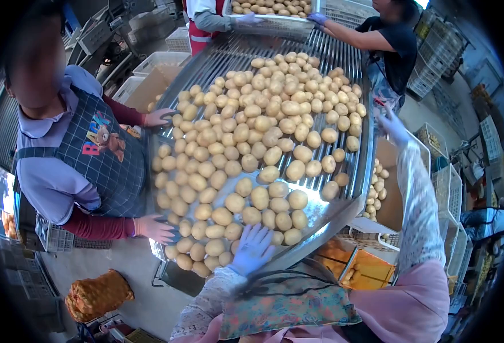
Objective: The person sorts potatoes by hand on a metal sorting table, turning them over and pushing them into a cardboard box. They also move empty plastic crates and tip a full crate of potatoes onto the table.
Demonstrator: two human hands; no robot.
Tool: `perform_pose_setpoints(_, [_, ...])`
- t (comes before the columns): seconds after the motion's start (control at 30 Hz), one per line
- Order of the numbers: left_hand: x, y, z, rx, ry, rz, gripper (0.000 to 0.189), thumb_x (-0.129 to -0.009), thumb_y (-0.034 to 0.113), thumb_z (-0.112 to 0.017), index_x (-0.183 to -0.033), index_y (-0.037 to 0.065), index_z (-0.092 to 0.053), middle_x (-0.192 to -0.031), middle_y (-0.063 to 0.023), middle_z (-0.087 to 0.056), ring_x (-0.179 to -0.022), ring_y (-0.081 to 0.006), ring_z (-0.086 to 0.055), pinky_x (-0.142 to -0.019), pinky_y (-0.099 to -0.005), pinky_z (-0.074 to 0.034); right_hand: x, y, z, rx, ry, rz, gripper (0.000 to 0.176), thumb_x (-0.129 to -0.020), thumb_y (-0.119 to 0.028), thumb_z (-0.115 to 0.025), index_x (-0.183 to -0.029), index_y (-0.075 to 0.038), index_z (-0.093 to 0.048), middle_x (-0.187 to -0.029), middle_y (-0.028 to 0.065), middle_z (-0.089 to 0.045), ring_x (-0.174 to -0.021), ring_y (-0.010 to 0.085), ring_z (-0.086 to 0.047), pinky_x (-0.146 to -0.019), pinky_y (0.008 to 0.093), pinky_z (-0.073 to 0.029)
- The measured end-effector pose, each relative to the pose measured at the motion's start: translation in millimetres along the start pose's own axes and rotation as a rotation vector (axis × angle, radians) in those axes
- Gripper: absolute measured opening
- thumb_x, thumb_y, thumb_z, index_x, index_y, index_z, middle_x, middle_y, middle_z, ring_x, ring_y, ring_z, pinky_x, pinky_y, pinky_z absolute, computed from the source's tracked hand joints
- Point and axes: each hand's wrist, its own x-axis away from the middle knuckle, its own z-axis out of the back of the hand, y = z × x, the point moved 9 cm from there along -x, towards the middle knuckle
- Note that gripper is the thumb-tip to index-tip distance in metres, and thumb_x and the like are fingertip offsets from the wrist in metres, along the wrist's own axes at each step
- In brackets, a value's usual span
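Note:
My left hand (pixel 253 248), in a pale purple glove, lies with fingers spread on the potatoes (pixel 221 216) at the near end of a metal sorting table (pixel 337 208). Its palm faces down and grips none of them. My right hand (pixel 395 127), gloved the same way, is raised past the table's right edge, above a carton (pixel 390 197) with potatoes in it. Its fingers are stretched out and apart, and no potato shows in them. Close to its fingertips is a small red thing (pixel 380 102) whose kind I cannot make out.
At the left, a person in a checked apron (pixel 112 154) has both gloved hands at the table's edge. Two people at the far end hold a crate of potatoes (pixel 272 17). An orange crate (pixel 369 268) stands near my front; a full net sack (pixel 99 295) lies on the floor.

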Motion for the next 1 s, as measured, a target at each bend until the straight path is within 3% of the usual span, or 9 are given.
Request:
perform_pose_setpoints(0.1, [4.1,-5.7,0.9,-0.101,-0.071,0.084,0.052,-0.097,0.035,-0.061,-0.141,0.007,-0.057,-0.145,-0.0169,-0.055,-0.137,-0.0395,-0.046,-0.118,-0.0590,-0.028,-74.0,-2.4,14.0,-0.126,0.123,-0.116,0.081,-0.098,-0.035,-0.066,-0.164,-0.015,-0.023,-0.091,0.0028,-0.063,-0.058,0.0116,-0.055,-0.046,0.0256,-0.045])
perform_pose_setpoints(0.2, [45.3,-30.6,-2.6,-0.203,-0.039,0.161,0.061,-0.096,0.039,-0.061,-0.149,0.011,-0.051,-0.154,-0.0184,-0.046,-0.141,-0.0414,-0.042,-0.120,-0.0596,-0.024,-101.6,1.3,-16.8,-0.041,-0.029,-0.027,0.081,-0.097,-0.033,-0.066,-0.163,-0.010,-0.024,-0.082,0.0019,-0.060,-0.058,0.0109,-0.055,-0.051,0.0254,-0.045])
perform_pose_setpoints(0.27, [80.5,-46.2,3.7,-0.261,-0.011,0.196,0.062,-0.096,0.040,-0.060,-0.150,0.012,-0.049,-0.155,-0.0184,-0.045,-0.142,-0.0409,-0.041,-0.121,-0.0596,-0.024,-113.8,15.4,-65.3,-0.059,-0.181,0.207,0.076,-0.100,-0.028,-0.063,-0.162,-0.006,-0.026,-0.097,-0.0009,-0.065,-0.071,0.0079,-0.056,-0.054,0.0243,-0.044])
perform_pose_setpoints(0.33, [95.4,-47.4,30.4,-0.284,-0.019,0.235,0.066,-0.097,0.046,-0.059,-0.152,0.010,-0.048,-0.152,-0.0238,-0.047,-0.144,-0.0439,-0.040,-0.119,-0.0620,-0.025,-118.9,83.9,-112.2,0.028,-0.272,0.112,0.075,-0.100,-0.021,-0.062,-0.164,-0.010,-0.025,-0.099,-0.0020,-0.062,-0.078,0.0081,-0.055,-0.068,0.0250,-0.049])
perform_pose_setpoints(0.43, [120.1,-96.6,59.3,-0.350,0.261,0.679,0.074,-0.095,0.053,-0.060,-0.153,0.009,-0.046,-0.151,-0.0305,-0.044,-0.143,-0.0497,-0.038,-0.118,-0.0636,-0.025,6.8,50.4,-211.7,0.097,-0.325,0.332,0.075,-0.097,-0.017,-0.068,-0.162,-0.008,-0.031,-0.116,0.0043,-0.063,-0.094,0.0124,-0.059,-0.080,0.0273,-0.052])
perform_pose_setpoints(0.57, [69.3,-104.1,15.5,-0.481,0.146,0.786,0.082,-0.095,0.058,-0.058,-0.159,0.011,-0.036,-0.157,-0.0365,-0.031,-0.145,-0.0579,-0.028,-0.117,-0.0707,-0.017,138.3,11.2,-308.6,0.425,-0.159,0.837,0.075,-0.085,-0.022,-0.077,-0.152,-0.008,-0.046,-0.147,0.0197,-0.053,-0.127,0.0359,-0.059,-0.106,0.0445,-0.046])
perform_pose_setpoints(0.7, [44.5,-68.6,-8.3,-0.383,0.130,0.579,0.081,-0.094,0.059,-0.058,-0.160,0.015,-0.036,-0.159,-0.0332,-0.030,-0.148,-0.0551,-0.026,-0.119,-0.0684,-0.018,246.6,-38.7,-356.2,0.454,-0.484,0.945,0.079,-0.076,-0.046,-0.077,-0.147,-0.021,-0.056,-0.148,0.0169,-0.051,-0.137,0.0438,-0.045,-0.114,0.0616,-0.031])
perform_pose_setpoints(0.8, [68.1,-54.0,25.1,-0.329,0.018,0.397,0.071,-0.095,0.052,-0.060,-0.157,0.022,-0.042,-0.157,-0.0247,-0.040,-0.144,-0.0478,-0.037,-0.118,-0.0644,-0.025,296.6,-30.5,-362.5,0.624,-0.583,1.037,0.075,-0.076,-0.057,-0.076,-0.142,-0.028,-0.059,-0.147,0.0153,-0.051,-0.135,0.0455,-0.046,-0.112,0.0624,-0.032])
perform_pose_setpoints(1.0, [124.5,-72.3,57.5,-0.274,-0.051,0.433,0.066,-0.091,0.044,-0.065,-0.148,0.014,-0.052,-0.144,-0.0229,-0.051,-0.127,-0.0465,-0.050,-0.112,-0.0564,-0.036,344.5,-39.6,-369.5,0.591,-0.589,1.055,0.074,-0.077,-0.062,-0.072,-0.143,-0.031,-0.060,-0.146,0.0141,-0.051,-0.137,0.0453,-0.042,-0.115,0.0633,-0.028])
